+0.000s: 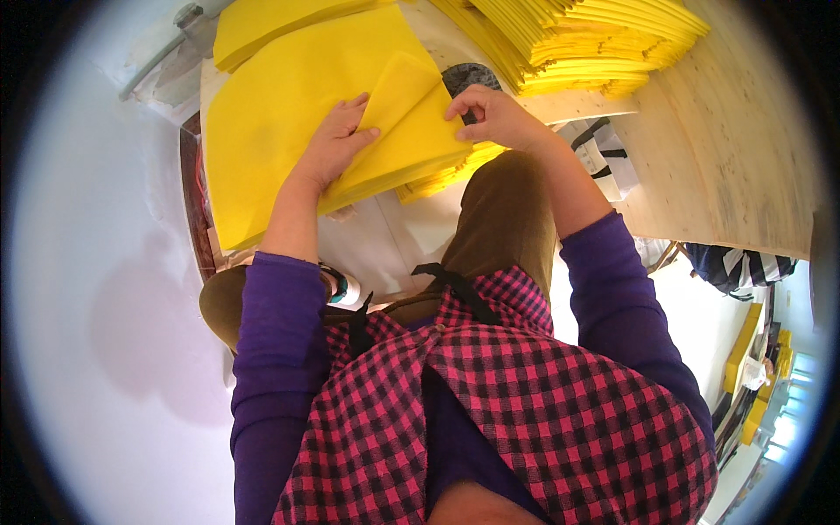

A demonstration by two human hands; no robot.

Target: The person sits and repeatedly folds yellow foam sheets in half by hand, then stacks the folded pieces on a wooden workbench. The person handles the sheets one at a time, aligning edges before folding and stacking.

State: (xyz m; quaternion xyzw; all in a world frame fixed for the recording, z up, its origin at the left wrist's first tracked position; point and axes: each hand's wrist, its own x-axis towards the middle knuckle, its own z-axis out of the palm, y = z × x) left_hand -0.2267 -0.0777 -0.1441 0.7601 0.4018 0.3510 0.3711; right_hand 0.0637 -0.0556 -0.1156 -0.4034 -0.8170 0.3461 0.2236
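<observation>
My left hand [336, 143] lies flat on a folded yellow sheet [411, 131], fingers spread, pressing it onto a larger yellow sheet [271, 114] beneath. My right hand [492, 114] pinches the right edge of the same folded sheet, thumb under and fingers on top. The folded sheet lies on a thin stack of yellow sheets [446, 179] above my brown-trousered knee. A dark round object [468, 77] is partly hidden behind my right hand.
A tall stack of yellow sheets [577, 44] sits on a pale wooden table [735, 140] at the upper right. A white bag with black straps [604, 153] hangs below the table edge. White floor lies to the left. Yellow items stand at the far lower right.
</observation>
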